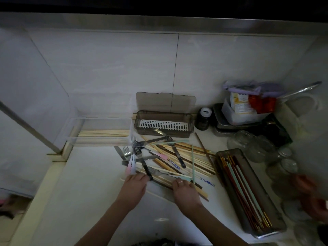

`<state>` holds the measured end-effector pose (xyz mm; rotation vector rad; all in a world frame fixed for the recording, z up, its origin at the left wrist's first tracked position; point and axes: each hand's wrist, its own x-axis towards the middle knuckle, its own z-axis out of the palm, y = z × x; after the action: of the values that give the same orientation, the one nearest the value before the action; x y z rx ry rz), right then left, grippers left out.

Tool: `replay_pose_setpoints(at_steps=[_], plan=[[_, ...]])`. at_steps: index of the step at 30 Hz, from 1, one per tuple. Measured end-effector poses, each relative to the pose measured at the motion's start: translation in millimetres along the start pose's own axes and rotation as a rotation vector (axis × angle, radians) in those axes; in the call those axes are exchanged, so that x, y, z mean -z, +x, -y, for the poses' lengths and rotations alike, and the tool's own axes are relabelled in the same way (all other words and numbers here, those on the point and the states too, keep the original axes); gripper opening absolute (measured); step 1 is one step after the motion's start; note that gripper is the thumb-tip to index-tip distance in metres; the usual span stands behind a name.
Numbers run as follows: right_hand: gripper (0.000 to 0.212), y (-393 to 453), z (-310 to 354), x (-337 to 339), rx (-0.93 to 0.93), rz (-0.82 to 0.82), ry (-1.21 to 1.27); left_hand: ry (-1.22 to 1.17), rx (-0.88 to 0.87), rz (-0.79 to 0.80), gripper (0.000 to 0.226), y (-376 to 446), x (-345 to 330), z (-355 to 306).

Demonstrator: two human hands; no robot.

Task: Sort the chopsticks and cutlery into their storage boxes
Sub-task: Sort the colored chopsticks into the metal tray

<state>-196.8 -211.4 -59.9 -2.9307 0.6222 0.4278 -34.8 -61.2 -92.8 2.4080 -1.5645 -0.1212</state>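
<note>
With some chopsticks already boxed, both hands (left hand (133,186), right hand (184,189); grips unclear) reached into the large unsorted pile (170,157).

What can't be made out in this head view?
- Fingertips of the left hand and right hand: tucked into the pile of chopsticks and forks, so what each holds is unclear.
- Red blur at the right edge: motion-smeared, cut off.
- Grey box contents: dim, only a white grid insert shows.
- Print on the packets: too small.
</note>
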Motion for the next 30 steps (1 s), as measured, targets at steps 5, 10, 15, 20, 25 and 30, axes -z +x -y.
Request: replay_pose_setpoints(at_steps=[5,10,15,20,25,30], plan=[[0.051,-5,-1,-7,-0.010,-0.028,0.040,0.004,-0.005,0.028,0.035,10,1,-3],[0.038,-13,-9,-6,0.045,-0.078,0.222,-0.013,-0.006,0.094,0.028,11,-1,-2],[0.049,-16,-16,-13,0.053,-0.100,0.074,-0.022,0.013,0.143,0.025,11,-3,-2],[0.058,-15,-17,-17,0.068,-0.144,-0.081,0.038,-0.071,0.155,0.035,16,0,-7],[0.062,-22,-31,-4,0.041,-0.193,-0.007,-0.033,-0.087,0.030,0.006,16,0,-7],[0.055,-43,-80,9,-0.207,-0.365,0.175,-0.072,-0.045,-0.097,0.022,31,11,-29]])
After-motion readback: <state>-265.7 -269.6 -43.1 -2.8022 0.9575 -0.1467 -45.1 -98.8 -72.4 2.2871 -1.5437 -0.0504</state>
